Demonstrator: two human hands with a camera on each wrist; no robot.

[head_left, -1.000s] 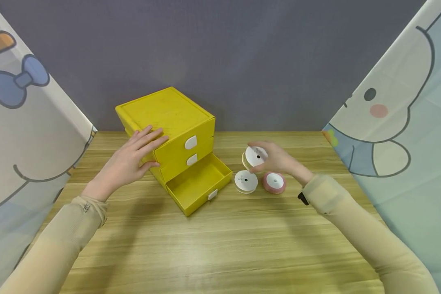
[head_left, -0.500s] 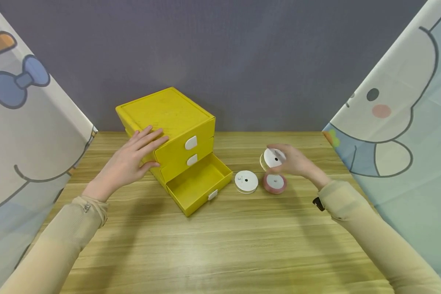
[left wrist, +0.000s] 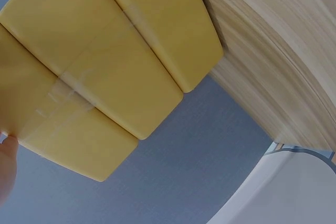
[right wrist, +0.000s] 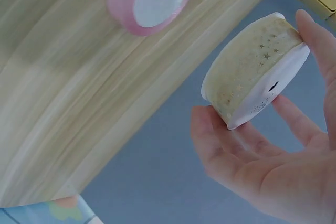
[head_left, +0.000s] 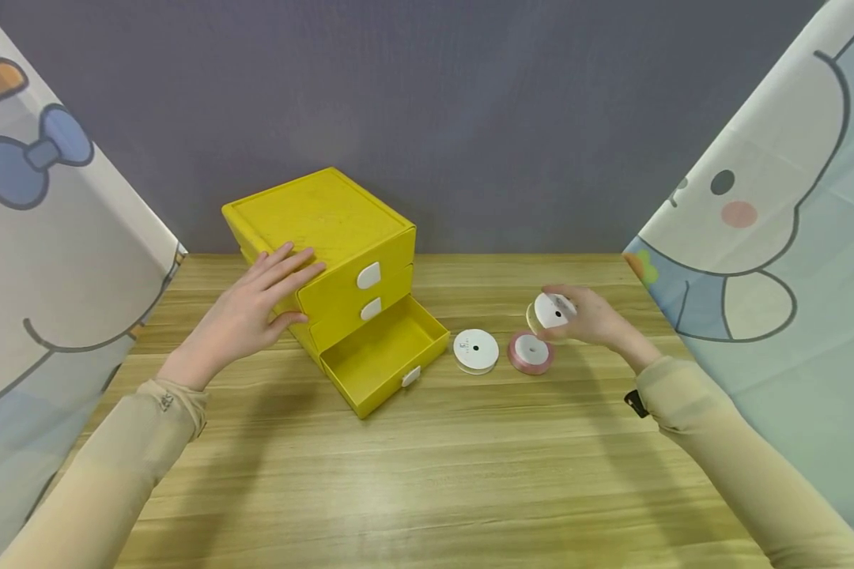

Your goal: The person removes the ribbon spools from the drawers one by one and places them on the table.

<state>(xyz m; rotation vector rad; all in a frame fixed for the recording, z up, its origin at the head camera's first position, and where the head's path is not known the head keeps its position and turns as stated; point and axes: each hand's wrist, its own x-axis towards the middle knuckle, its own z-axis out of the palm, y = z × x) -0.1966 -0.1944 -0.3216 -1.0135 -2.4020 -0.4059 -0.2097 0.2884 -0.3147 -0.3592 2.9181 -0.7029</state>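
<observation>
My right hand grips a ribbon spool between thumb and fingers. In the right wrist view it carries cream ribbon with small stars between white end discs. A pink ribbon spool lies just left of and in front of that hand, and a white spool lies further left. My left hand rests on the near left edge of a yellow drawer cabinet, fingers spread over its top and thumb along its side. The cabinet's bottom drawer is pulled out, its bare floor showing.
The cabinet's two upper drawers are closed, with white tabs on their fronts. A grey-blue wall stands behind the wooden table. Cartoon-printed cloth hangs on the left and on the right.
The right hand has carried the cream ribbon spool to the right, from behind the white spool to behind and right of the pink one. The left hand has stayed on the cabinet.
</observation>
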